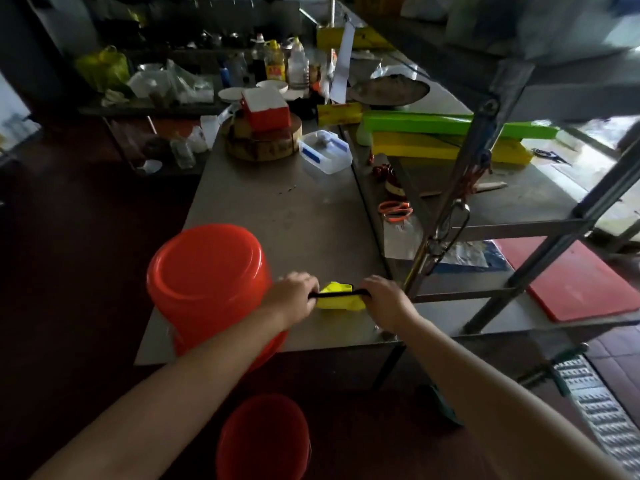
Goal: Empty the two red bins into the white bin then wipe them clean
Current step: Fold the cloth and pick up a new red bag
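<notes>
Gripping yellow cloth [337, 300] crosswise w/ L hand [296, 295] & R hand [382, 296] curled on its ends; upturned red bin [207, 278] just left, nearer L hand.

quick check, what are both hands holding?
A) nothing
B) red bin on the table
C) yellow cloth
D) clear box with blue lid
C: the left hand and the right hand each grip one end of the yellow cloth, and neither grips the red bin beside them.
</notes>
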